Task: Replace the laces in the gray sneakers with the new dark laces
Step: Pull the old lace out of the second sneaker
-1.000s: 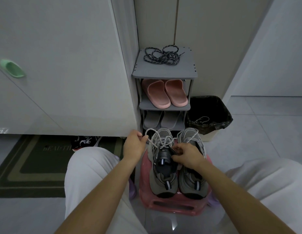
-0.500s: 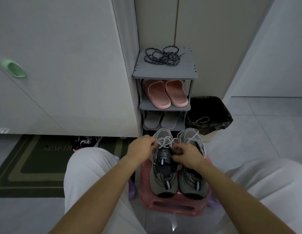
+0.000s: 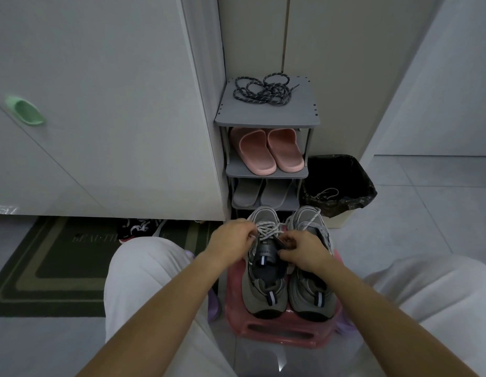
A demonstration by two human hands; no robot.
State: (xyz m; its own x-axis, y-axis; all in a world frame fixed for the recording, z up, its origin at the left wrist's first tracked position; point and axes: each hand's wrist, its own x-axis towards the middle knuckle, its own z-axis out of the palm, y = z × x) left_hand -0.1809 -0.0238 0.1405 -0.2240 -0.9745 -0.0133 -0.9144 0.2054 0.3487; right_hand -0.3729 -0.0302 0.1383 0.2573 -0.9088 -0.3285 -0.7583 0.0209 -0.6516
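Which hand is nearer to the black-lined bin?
Right. The right hand pinches at the gray sneaker, below and left of the bin. The left hand grips the light lace farther left, across that sneaker.

Two gray sneakers, side by side on a pink stool. The pale lace of the left-side one is pinched by the left hand and right hand. Atop the gray rack: dark laces, tangled. Shelf below: pink slippers. Beside the rack: black-lined bin.
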